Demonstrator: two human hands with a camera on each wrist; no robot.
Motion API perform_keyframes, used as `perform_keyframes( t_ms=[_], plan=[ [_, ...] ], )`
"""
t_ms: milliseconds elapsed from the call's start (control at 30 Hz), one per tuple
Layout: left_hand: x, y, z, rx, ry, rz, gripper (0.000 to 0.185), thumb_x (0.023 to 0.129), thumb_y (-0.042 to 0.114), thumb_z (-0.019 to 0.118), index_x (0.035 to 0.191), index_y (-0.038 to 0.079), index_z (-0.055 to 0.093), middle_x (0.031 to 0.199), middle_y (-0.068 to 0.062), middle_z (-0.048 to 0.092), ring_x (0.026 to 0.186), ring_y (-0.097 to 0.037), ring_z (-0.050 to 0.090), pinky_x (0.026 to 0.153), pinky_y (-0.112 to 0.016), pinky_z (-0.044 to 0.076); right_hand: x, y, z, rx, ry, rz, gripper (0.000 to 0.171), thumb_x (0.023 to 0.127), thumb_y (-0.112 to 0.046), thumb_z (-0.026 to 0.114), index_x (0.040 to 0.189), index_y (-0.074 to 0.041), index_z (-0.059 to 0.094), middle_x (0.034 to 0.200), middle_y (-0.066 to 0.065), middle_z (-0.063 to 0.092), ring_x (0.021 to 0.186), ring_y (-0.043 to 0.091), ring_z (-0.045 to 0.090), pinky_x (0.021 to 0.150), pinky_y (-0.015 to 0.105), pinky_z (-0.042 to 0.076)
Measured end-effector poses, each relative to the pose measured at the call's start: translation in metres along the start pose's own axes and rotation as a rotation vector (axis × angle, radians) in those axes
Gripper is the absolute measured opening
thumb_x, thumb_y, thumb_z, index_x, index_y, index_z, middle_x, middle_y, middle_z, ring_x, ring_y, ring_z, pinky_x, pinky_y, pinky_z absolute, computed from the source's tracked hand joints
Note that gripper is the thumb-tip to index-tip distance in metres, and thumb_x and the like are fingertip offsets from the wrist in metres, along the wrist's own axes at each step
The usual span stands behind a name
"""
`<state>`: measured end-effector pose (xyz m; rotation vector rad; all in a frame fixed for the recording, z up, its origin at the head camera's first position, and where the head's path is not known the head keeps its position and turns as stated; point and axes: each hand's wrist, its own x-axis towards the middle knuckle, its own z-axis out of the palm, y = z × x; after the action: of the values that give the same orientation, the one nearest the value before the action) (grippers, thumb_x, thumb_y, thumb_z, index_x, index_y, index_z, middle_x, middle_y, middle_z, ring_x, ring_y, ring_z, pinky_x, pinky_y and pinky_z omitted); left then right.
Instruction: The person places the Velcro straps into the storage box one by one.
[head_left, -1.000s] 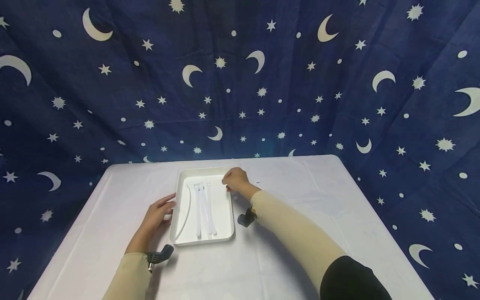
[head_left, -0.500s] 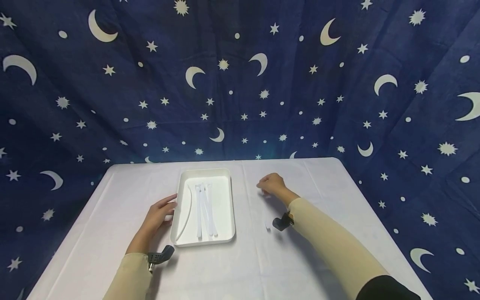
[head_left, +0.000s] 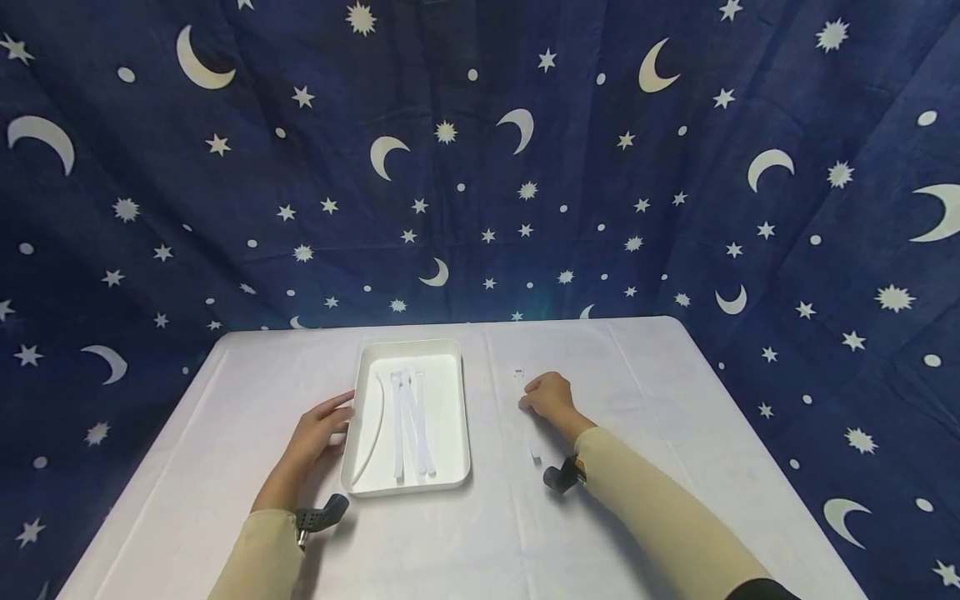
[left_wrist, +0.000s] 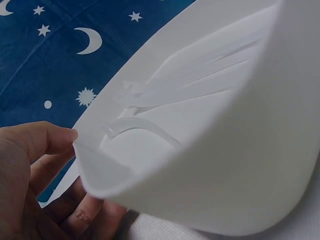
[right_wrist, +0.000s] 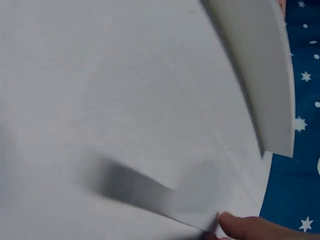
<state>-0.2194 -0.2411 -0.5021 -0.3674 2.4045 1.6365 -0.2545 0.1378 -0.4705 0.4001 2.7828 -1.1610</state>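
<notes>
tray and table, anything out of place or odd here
Mostly tidy. The white strips lie lengthwise in the tray, one bowed along its left side. Two small white bits lie loose on the table outside the tray: one just beyond the right hand, another nearer the wrist. Left hand rests against the tray's edge.

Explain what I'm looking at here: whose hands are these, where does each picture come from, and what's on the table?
No machine: a person's two bare hands. The wide picture comes from a head camera; the other two come from wrist cameras. A white tray with white strips sits on the white table. The left hand rests against the tray's left side, fingers at its rim. The right hand rests on the table with curled fingers; whether it holds anything is hidden. A small white piece lies just beyond it.
</notes>
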Motion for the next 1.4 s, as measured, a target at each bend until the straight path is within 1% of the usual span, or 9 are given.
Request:
perform_keyframes(
  t_ms=[100, 167, 467, 667, 867, 1000, 1267, 1400],
  plan=[
    [-0.0004, 0.0001, 0.0006, -0.001, -0.004, 0.005, 0.058, 0.098, 0.037, 0.054, 0.15, 0.015, 0.041, 0.146, -0.022, 0.047, 0.124, -0.04, 0.055, 0.082, -0.035, 0.058, -0.0016, 0.0015, 0.0053, -0.014, 0.048, -0.011, 0.018, 0.073, 0.0, 0.076, 0.09, 0.002, 0.071, 0.08, 0.011, 0.067, 0.07, 0.02, 0.063, 0.062, 0.027, 0.054],
    [-0.0008, 0.0007, 0.0011, -0.004, -0.003, 0.003, 0.057, 0.098, 0.037, 0.055, 0.15, 0.016, 0.042, 0.145, -0.022, 0.047, 0.123, -0.039, 0.055, 0.08, -0.034, 0.058, -0.0022, 0.0014, 0.0066, -0.019, 0.059, -0.011, 0.018, 0.073, 0.0, 0.076, 0.09, 0.002, 0.071, 0.081, 0.012, 0.067, 0.071, 0.021, 0.064, 0.064, 0.029, 0.056],
    [-0.001, 0.0019, 0.0004, -0.004, 0.001, -0.005, 0.057, 0.099, 0.035, 0.054, 0.151, 0.015, 0.04, 0.146, -0.022, 0.047, 0.124, -0.04, 0.055, 0.079, -0.033, 0.058, -0.0019, -0.0009, 0.0061, -0.012, 0.061, -0.001, 0.016, 0.075, -0.001, 0.076, 0.09, 0.001, 0.07, 0.088, 0.013, 0.067, 0.082, 0.026, 0.064, 0.074, 0.036, 0.057],
    [-0.0015, 0.0017, 0.0002, -0.002, 0.001, -0.011, 0.057, 0.099, 0.035, 0.054, 0.151, 0.016, 0.04, 0.146, -0.022, 0.046, 0.124, -0.04, 0.055, 0.082, -0.036, 0.058, -0.0025, -0.0029, 0.007, -0.016, 0.062, -0.003, 0.013, 0.075, 0.0, 0.075, 0.087, 0.001, 0.07, 0.085, 0.013, 0.066, 0.079, 0.025, 0.063, 0.071, 0.034, 0.056],
    [-0.0016, 0.0023, 0.0011, -0.003, 0.002, -0.01, 0.057, 0.099, 0.036, 0.054, 0.15, 0.016, 0.041, 0.146, -0.022, 0.047, 0.124, -0.04, 0.055, 0.083, -0.037, 0.058, -0.0043, -0.0044, 0.0079, -0.022, 0.067, -0.022, 0.015, 0.075, 0.001, 0.076, 0.088, 0.001, 0.067, 0.086, 0.013, 0.065, 0.079, 0.026, 0.062, 0.073, 0.037, 0.056],
    [-0.0011, 0.0021, 0.0009, -0.006, -0.003, -0.003, 0.057, 0.099, 0.036, 0.054, 0.151, 0.015, 0.04, 0.146, -0.022, 0.046, 0.123, -0.039, 0.055, 0.084, -0.037, 0.058, -0.005, -0.0057, 0.0091, -0.019, 0.066, -0.019, 0.017, 0.075, 0.001, 0.076, 0.089, 0.001, 0.066, 0.087, 0.013, 0.065, 0.08, 0.027, 0.063, 0.073, 0.036, 0.056],
    [-0.001, 0.0029, 0.0003, -0.014, -0.01, 0.0, 0.057, 0.099, 0.035, 0.054, 0.151, 0.015, 0.04, 0.147, -0.022, 0.046, 0.124, -0.04, 0.054, 0.083, -0.035, 0.058, -0.0035, -0.0075, 0.0116, -0.094, 0.077, -0.026, 0.016, 0.077, 0.001, 0.076, 0.089, 0.0, 0.066, 0.084, 0.011, 0.064, 0.078, 0.025, 0.062, 0.072, 0.035, 0.056],
    [-0.0014, 0.0024, 0.0006, -0.012, -0.011, -0.001, 0.057, 0.099, 0.035, 0.054, 0.151, 0.015, 0.04, 0.147, -0.022, 0.045, 0.125, -0.04, 0.054, 0.083, -0.035, 0.058, -0.0007, -0.007, 0.0116, -0.101, 0.077, -0.025, 0.019, 0.075, 0.001, 0.077, 0.091, 0.002, 0.067, 0.085, 0.012, 0.065, 0.08, 0.025, 0.062, 0.074, 0.036, 0.056]
  ],
)
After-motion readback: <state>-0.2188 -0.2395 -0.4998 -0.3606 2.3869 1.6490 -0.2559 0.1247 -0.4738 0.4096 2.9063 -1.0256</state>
